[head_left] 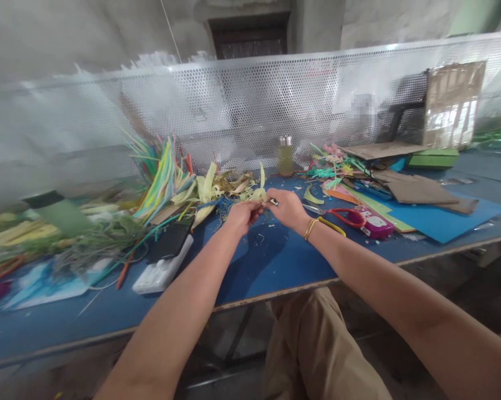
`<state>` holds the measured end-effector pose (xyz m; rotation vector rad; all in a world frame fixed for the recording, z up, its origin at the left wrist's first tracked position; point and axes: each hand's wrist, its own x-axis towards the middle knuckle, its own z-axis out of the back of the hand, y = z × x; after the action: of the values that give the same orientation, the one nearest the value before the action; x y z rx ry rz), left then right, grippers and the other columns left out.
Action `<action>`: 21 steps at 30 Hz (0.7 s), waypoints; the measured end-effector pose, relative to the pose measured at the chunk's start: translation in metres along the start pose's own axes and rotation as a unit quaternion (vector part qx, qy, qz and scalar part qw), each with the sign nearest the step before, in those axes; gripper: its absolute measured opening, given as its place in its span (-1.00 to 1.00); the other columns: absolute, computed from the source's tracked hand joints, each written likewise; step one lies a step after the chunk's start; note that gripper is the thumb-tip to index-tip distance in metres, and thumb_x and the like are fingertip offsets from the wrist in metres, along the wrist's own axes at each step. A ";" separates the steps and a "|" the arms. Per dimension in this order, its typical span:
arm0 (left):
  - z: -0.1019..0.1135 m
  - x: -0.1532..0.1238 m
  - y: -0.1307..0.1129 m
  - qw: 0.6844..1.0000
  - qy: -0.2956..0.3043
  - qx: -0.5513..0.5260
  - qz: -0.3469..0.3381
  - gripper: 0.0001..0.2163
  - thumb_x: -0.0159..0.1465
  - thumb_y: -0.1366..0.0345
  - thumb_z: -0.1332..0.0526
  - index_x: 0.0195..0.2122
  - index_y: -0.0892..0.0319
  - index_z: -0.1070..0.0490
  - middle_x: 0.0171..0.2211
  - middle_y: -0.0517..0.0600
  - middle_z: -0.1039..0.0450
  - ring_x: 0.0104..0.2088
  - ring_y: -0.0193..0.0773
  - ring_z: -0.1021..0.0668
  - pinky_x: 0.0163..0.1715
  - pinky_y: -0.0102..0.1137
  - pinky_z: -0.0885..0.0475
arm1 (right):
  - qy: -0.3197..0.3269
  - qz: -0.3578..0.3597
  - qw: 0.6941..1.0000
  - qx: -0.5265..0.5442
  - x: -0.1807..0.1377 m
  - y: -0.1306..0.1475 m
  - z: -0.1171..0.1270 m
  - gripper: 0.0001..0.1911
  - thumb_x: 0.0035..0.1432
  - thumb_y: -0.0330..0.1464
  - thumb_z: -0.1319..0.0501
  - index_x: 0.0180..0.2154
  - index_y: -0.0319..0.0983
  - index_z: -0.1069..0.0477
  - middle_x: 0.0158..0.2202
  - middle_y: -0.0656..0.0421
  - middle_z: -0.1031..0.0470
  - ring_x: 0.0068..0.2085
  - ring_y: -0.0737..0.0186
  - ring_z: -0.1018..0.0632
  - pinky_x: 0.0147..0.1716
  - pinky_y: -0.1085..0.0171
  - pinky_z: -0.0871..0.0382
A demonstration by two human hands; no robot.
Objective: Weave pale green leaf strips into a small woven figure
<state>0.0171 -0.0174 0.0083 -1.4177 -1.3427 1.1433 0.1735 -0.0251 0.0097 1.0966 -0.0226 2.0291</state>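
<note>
My left hand [242, 214] and my right hand [287, 208] meet above the blue table [271, 261], both closed in a pinch on a thin pale yellow-green strip [262, 195] that sticks up between them. A gold bangle sits on my right wrist. Just behind the hands lies a heap of pale leaf-like strips [217, 189]. What the right fingers hold besides the strip is too small to make out.
Colourful strips [160, 172] pile up at the left by a black phone [169, 240] and a white case [160, 272]. Red-handled scissors [342, 215], a pink box [375, 223], blue paper [442, 219], cardboard sheets [417, 189] and a jar [285, 155] lie right. A perforated metal screen [254, 105] backs the table.
</note>
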 end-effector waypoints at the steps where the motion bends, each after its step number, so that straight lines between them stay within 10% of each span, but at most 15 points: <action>1: 0.000 0.000 0.000 1.000 0.005 -0.003 0.001 -0.95 -0.02 0.51 -0.34 -0.50 0.31 -0.51 -0.61 0.02 -0.46 -0.63 -0.44 -0.43 -0.64 -0.58 -0.29 | 0.001 0.000 1.000 -0.010 0.000 0.000 0.000 -0.92 0.14 -0.39 -0.19 -0.42 -0.21 -0.35 -0.43 0.16 -0.47 -0.36 0.22 -0.41 -0.36 0.29 -0.12; 17: 0.002 0.004 0.000 0.994 0.024 -0.091 -0.054 -0.96 0.13 0.49 -0.28 -0.40 0.26 -0.51 -0.46 -0.03 -0.51 -0.46 -0.41 -0.51 -0.39 -0.51 -0.41 | 0.034 0.236 0.965 0.107 -0.012 0.036 0.001 -0.82 0.17 -0.20 -0.26 -0.29 -0.16 -0.51 -0.30 0.13 -0.58 -0.21 0.18 -0.52 -0.08 0.20 -0.35; 21: 0.002 0.004 0.001 0.994 0.044 -0.093 -0.031 -0.95 0.14 0.48 -0.30 -0.37 0.25 -0.51 -0.49 -0.06 -0.47 -0.55 -0.47 -0.45 -0.57 -0.58 -0.31 | -0.087 0.124 0.977 0.152 -0.006 0.019 -0.001 -0.76 0.26 -0.19 -0.16 -0.24 -0.17 -0.54 -0.28 0.13 -0.57 -0.28 0.24 -0.52 -0.20 0.24 -0.38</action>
<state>0.0156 -0.0131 0.0064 -1.5304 -1.4502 0.9243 0.1618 -0.0418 0.0112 1.5259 0.0679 2.1994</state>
